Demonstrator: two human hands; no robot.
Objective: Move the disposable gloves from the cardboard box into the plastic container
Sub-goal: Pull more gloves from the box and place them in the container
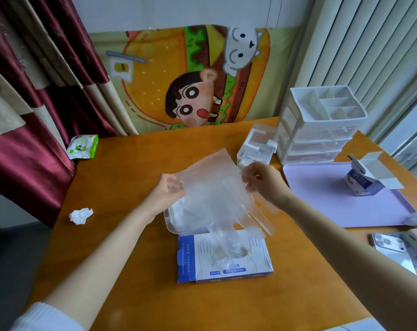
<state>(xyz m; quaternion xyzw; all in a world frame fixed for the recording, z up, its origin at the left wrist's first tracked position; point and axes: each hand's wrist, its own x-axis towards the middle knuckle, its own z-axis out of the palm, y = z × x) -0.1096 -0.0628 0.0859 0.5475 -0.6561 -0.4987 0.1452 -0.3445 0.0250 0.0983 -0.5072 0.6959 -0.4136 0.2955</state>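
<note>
Just behind our one cardboard box (224, 258) sits one plastic container (172, 226). Above it, our left hand (165, 194) and right hand (262, 180) each pinch the clear gloves (214, 189), whose number is unclear.

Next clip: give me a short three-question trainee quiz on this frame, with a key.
1. True or false: the left hand and the right hand both pinch the clear gloves.
2. Where does the plastic container sit relative to the cardboard box? A) just beyond it, under the held gloves; B) on top of it; C) nearer the person than it.
3. Fill in: the crumpled tissue lies to the ___ of the cardboard box.

Key: 1 true; 2 A; 3 left.
</note>
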